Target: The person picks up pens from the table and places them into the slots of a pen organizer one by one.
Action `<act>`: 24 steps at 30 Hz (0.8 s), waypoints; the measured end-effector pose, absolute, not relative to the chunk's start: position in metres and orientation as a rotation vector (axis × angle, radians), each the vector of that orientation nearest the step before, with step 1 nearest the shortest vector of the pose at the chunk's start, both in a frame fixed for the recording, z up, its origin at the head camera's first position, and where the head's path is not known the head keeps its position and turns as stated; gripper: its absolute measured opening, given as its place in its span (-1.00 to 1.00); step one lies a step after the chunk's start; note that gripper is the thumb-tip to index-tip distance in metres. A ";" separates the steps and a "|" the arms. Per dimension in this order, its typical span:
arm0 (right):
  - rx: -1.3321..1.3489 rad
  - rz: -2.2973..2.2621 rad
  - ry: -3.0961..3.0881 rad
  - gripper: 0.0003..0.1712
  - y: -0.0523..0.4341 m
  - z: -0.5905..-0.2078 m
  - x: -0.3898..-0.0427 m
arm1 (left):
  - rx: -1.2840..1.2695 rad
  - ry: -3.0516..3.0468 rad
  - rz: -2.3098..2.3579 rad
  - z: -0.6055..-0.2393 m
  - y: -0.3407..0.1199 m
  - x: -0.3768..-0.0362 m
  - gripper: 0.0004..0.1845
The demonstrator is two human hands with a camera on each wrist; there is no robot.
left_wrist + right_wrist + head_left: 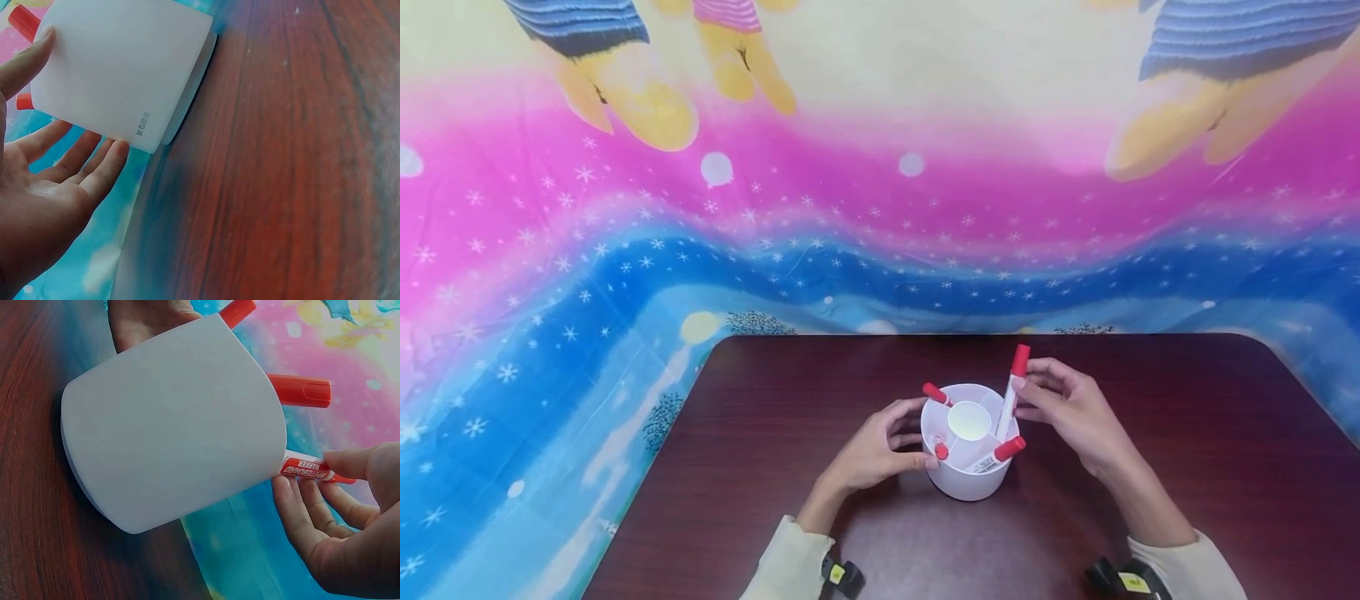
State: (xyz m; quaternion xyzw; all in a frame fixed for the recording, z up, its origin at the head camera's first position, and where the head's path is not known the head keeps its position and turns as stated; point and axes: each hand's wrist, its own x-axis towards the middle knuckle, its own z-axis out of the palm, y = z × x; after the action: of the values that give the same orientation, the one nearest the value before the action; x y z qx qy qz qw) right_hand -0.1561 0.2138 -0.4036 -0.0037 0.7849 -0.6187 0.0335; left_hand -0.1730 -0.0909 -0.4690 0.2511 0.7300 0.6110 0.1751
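1. Your left hand (872, 454) cups the left wall of the cup (967, 479); the fingers are relaxed and slightly spread, thumb tip on the wall, nothing pinched.
2. The cup stands upright on the desk (760, 433), mid-front, between both hands. White plastic, likely light and smooth, so it may slide or tip if nudged. Best held round the wall, low down.
3. Inside: a round centre tube with compartments around it. Three red-capped markers lean in them: one (936, 393) at the back left, one (941, 451) at the front left, one (1000, 454) at the front right.
4. Your right hand (1075, 412) pinches a fourth marker (1013, 392) on its white barrel between thumb and fingertips. Its cap is up and its lower end sits in the right compartment.
5. The marker looks stiff, light and slick. Hold it mid-barrel, below the cap.
6. A patterned cloth (550, 292) hangs behind the desk.
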 end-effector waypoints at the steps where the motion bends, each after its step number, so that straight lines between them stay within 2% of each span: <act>1: -0.017 -1.908 2.412 -0.37 0.213 -0.404 -0.156 | 0.712 2.066 1.731 -0.469 -0.091 -0.173 -0.10; 12: -0.101 -1.949 2.415 -0.42 0.215 -0.405 -0.156 | 0.698 2.062 1.726 -0.469 -0.091 -0.174 -0.08; 24: -0.060 -1.895 2.477 -0.40 0.221 -0.398 -0.153 | 0.722 2.067 1.734 -0.471 -0.091 -0.174 -0.10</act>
State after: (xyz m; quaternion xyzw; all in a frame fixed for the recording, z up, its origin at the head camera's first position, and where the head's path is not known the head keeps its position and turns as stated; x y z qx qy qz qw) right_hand -0.1531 0.2209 -0.3984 -0.0193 0.7940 -0.6074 0.0112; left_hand -0.1741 -0.0912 -0.4706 0.2546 0.7288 0.6115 0.1733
